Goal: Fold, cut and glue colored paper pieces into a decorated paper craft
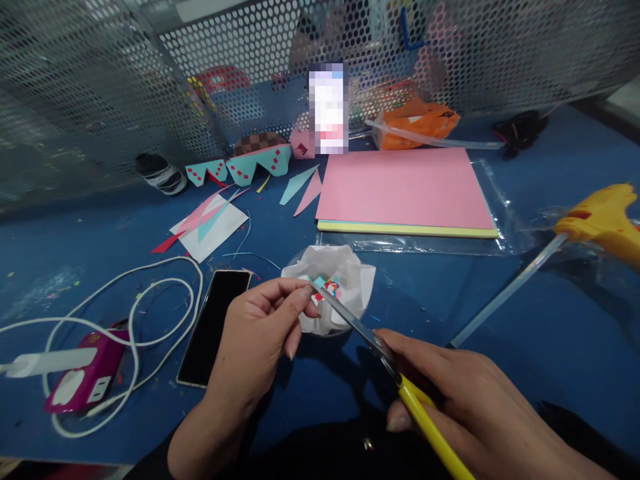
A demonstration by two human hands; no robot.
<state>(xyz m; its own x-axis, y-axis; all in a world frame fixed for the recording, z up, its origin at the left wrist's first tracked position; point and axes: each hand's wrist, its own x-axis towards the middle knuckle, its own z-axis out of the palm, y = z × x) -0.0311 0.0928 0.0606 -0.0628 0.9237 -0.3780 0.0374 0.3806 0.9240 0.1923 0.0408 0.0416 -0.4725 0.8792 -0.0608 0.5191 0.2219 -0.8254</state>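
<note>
My right hand [460, 387] grips a pair of yellow-handled scissors [357, 325], whose metal blades point up and left. The blade tips reach the pinched thumb and forefinger of my left hand [265, 327]. Whatever lies between those fingers is too small or hidden to make out. Just behind the blades stands a bowl lined with crumpled white paper [360, 280]. Small cut bits of coloured paper [331, 288], red, teal, white and orange, lie inside it. My left fingers hover over the bowl's near left side.
Pink and yellow paper sheets [400, 187] lie on a plastic sleeve. At right is a yellow glue gun [595, 220] with a glue stick. A dark phone [215, 320], a white cable [135, 333] and a magenta device [90, 373] lie left. Teal cutouts [257, 165] stand by the mesh [240, 53].
</note>
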